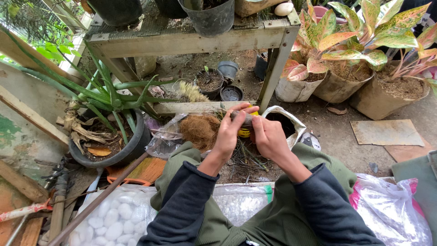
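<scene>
We had both hands raised together in front of our knees, and between them sat a small dark grey object [240, 117], a stub or bulb as far as we could tell. Our left hand [230, 132] curled around its left end, thumb and fingertips pinching it from above, while our right hand [269, 136] closed on its right end, so the 2 hands were clamped on the same piece and nearly touching. Just behind the hands, half hidden by them, stood a yellow container [246, 130]. Immediately left of our left hand lay a brown clump of coconut fibre [200, 130] on a crumpled clear plastic bag [165, 136]. Just beyond our right hand gaped a white sack of dark soil [284, 122]. Farther left of the left hand stood a black pot holding an aloe plant [111, 102], and below it lay an orange broom head [145, 171]. Near our left elbow lay a bag of white pebbles [114, 216]. Well beyond both hands rose a wooden bench [191, 41] with small black pots [210, 82] beneath it. Far to the right of our right hand stood 3 bagged plants with pink and green leaves [359, 41].
</scene>
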